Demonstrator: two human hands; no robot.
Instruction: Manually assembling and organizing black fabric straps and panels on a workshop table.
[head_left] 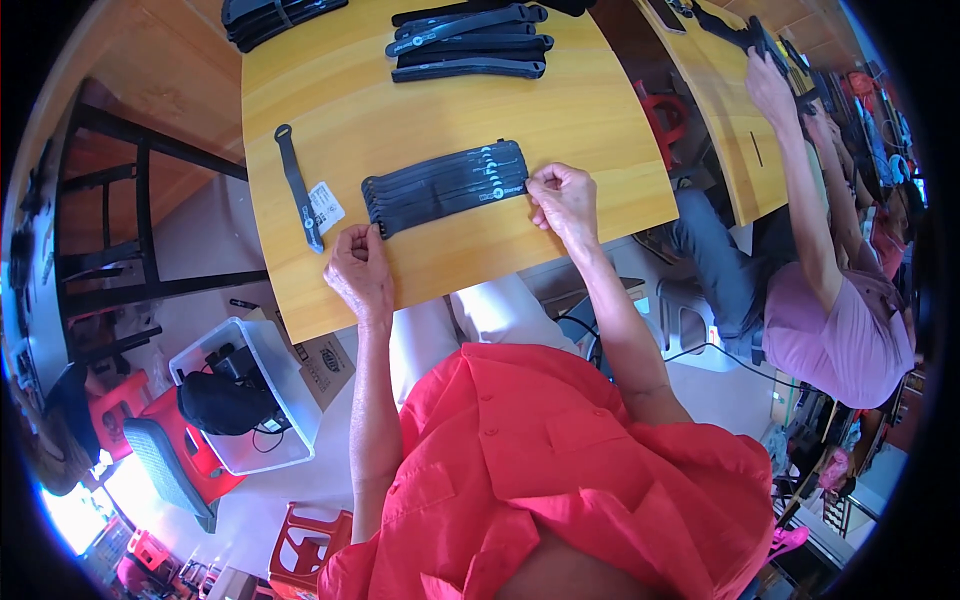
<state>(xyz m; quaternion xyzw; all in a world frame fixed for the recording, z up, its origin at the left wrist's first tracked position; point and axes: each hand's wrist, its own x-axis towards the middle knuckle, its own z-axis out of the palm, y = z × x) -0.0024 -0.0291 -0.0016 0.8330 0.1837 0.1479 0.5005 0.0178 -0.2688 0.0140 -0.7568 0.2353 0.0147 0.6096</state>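
A row of flat black straps (440,193) with white print lies overlapped on the yellow wooden table (470,265), slotted ends to the left. My left hand (360,265) pinches the near left corner of the row, thumb and forefinger at the end of the nearest strap. At the opposite end, my right hand (565,203) is closed on the near right corner, fingertips pressed together at the strap edge. One loose black strap (297,187) lies apart on the left, with a slot at its far end. Beside it is a small white printed label (324,207).
Bundled black straps (470,45) are piled at the table's far edge, with another black bundle (275,18) at the far left corner. A translucent bin (300,400) of black items stands on the floor to the left. A co-worker (835,310) works at a second table (700,80) on the right.
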